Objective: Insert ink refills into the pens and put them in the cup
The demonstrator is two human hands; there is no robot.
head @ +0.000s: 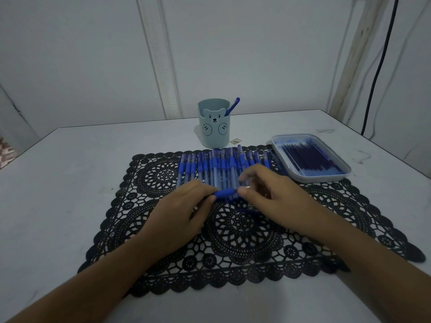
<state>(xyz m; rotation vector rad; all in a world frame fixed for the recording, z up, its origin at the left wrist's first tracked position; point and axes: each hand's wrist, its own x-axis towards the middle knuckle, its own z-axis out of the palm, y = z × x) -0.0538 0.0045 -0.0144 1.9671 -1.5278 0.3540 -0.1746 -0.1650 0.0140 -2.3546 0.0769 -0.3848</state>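
A blue pen [225, 192] is held level just above the black lace mat [242, 234], pinched at one end by the left hand [184, 206] and at the other by the right hand [263, 192], presumably so a refill can be fitted. Translucent, blue-capped pens [221, 166] are laid side by side beyond it. Thin dark refills [310, 159] are kept in a shallow plastic tray [321, 178] to the right, and a single pen [233, 105] is leant in the smooth bear-faced cup [213, 127].

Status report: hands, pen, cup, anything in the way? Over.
Left hand and right hand pinch one blue pen above the mat. Lone pen in the cup; pen row waiting. Refill tray at right, way to cup looks clear.
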